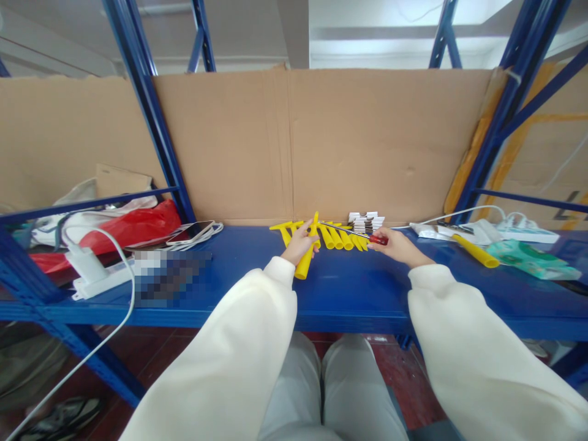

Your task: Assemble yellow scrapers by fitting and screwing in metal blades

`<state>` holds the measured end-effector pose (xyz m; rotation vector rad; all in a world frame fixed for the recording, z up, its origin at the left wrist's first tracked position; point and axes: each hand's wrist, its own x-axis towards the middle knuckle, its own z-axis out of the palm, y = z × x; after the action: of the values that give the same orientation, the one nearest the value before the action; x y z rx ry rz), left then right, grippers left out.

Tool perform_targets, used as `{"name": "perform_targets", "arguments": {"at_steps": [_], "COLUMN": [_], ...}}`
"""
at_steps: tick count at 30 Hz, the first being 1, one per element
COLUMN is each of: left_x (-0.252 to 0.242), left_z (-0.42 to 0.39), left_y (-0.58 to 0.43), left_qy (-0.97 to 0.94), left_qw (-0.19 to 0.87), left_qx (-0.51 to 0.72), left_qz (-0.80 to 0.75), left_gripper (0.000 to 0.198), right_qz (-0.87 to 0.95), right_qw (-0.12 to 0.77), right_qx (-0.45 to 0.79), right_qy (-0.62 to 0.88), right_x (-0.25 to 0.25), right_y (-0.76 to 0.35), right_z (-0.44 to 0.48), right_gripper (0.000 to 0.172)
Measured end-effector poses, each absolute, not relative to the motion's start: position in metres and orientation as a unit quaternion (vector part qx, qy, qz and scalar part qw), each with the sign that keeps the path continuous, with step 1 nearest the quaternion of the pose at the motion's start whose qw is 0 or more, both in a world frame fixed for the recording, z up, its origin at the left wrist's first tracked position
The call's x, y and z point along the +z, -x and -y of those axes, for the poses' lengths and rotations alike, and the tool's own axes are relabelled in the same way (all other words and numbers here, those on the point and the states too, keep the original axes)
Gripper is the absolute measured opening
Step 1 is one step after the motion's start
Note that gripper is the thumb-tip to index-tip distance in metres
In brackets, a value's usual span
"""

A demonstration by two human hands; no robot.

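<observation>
My left hand (301,242) is closed round a yellow plastic T-shaped handle (304,264), its hollow round end toward me. My right hand (395,245) grips a screwdriver (378,240) by its red handle. The thin metal shaft reaches left toward the top of the held yellow handle; whether the tip touches it I cannot tell. Behind and between my hands lies a row of several more yellow T-shaped handles (337,239) on the blue shelf. A stack of small white pieces with dark parts (366,223) sits behind the row, near my right hand.
The blue shelf (248,269) is backed by cardboard (367,141) between blue posts. On the right lie a yellow tube (476,251), a green packet (533,258) and a white power strip (528,235). A white charger (87,263), cables and a red bag (138,226) are left.
</observation>
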<state>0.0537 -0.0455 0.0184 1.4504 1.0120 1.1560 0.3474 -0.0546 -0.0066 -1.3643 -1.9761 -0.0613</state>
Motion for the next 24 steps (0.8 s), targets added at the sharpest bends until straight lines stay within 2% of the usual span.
{"name": "perform_targets", "arguments": {"at_steps": [5,10,18,24], "left_x": [0.0197,0.0193,0.0184,0.0199], "left_z": [0.0465,0.0452,0.0447,0.0463], "left_y": [-0.0539,-0.0535,-0.0525,-0.0542], "left_qy": [-0.604,-0.603,-0.598,-0.599], "left_qw": [0.494,0.492,0.489,0.487], "left_qx": [0.460,0.467,0.481,0.474], "left_qz": [-0.424,-0.421,-0.414,-0.425], "left_gripper": [0.070,0.073,0.074,0.072], "right_qz": [0.740,0.759,0.778,0.745], "right_qw": [0.360,0.365,0.355,0.381], "right_qx": [-0.049,-0.044,-0.023,-0.041], "right_qy": [0.566,0.538,0.518,0.545], "right_x": [-0.0079,-0.0077,-0.0076,-0.0146], "right_y": [-0.3458,-0.3453,-0.3482,-0.3481], "right_z": [0.0548,0.0562,0.0543,0.0475], "right_gripper": [0.021,0.023,0.034,0.029]}}
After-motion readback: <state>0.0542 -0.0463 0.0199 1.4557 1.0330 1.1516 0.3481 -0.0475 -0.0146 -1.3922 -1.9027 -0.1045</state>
